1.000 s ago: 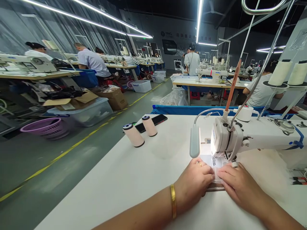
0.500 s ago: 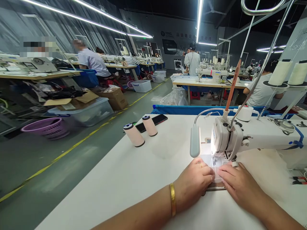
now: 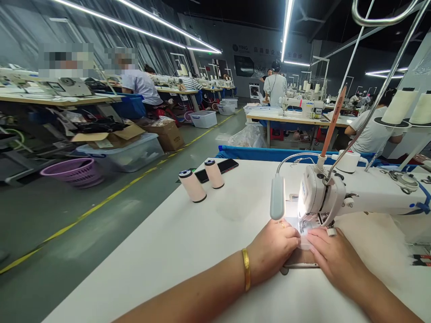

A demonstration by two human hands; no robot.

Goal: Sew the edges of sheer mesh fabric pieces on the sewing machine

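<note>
Both hands press down on one small pale fabric piece (image 3: 301, 257), right in front of the sewing machine (image 3: 363, 197), at its needle end. Left hand (image 3: 274, 249) is half-curled, fingertips on the piece's left edge; can't tell if it pinches the cloth or just pins it. Right hand (image 3: 332, 255) lies flat, fingers together and stretched, on the piece's right side, index tip almost under the machine's presser foot. Nothing is wrapped in either fist. The hands nearly touch, with only a narrow strip of fabric showing between them. The far end of the piece runs under the machine head, lit bright there.

Gold bangle (image 3: 246, 269) on the left wrist, ring (image 3: 282, 224) on a left finger.

Gooseneck lamp (image 3: 278, 202) hangs just left of the machine head, above the left hand. White table (image 3: 188, 242) carries the machine. Two pinkish thread spools (image 3: 192, 185) stand upright well left of the machine, apart from each other. Dark phone (image 3: 222, 168) lies flat just behind them. Two big white thread cones (image 3: 400, 105) sit on a stand behind the machine's right part. Blue bin edge (image 3: 262, 154) runs behind the machine, past the table's far side. Other people sit at other tables far behind and far left of the machine.
</note>
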